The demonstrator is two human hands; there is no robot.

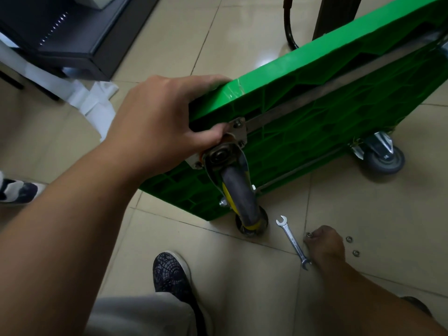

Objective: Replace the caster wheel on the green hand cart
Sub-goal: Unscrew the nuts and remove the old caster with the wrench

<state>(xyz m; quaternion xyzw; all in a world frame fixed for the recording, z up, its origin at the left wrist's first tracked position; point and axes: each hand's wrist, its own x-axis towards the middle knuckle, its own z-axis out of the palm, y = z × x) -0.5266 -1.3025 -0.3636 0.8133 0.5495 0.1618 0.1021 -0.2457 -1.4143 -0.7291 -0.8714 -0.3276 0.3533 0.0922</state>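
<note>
The green hand cart (pixel 315 112) stands tipped on its edge, its ribbed underside facing me. My left hand (pixel 167 124) grips its near upper corner, thumb against the steel mounting plate (pixel 238 129) of a caster wheel (pixel 238 192) with a grey tread and yellow hub. A second grey caster (pixel 381 157) sits at the cart's lower right. Down on the floor, my right hand (pixel 323 244) pinches a small nut (pixel 309 235) beside a silver open-end wrench (pixel 293 242).
Two loose nuts (pixel 349 239) (pixel 356 253) lie on the beige tile floor right of my hand. My dark patterned shoe (pixel 171 272) is below the caster. A black cabinet (pixel 72 35) and white paper (pixel 94 105) are at upper left. Dark posts (pixel 334 15) stand behind the cart.
</note>
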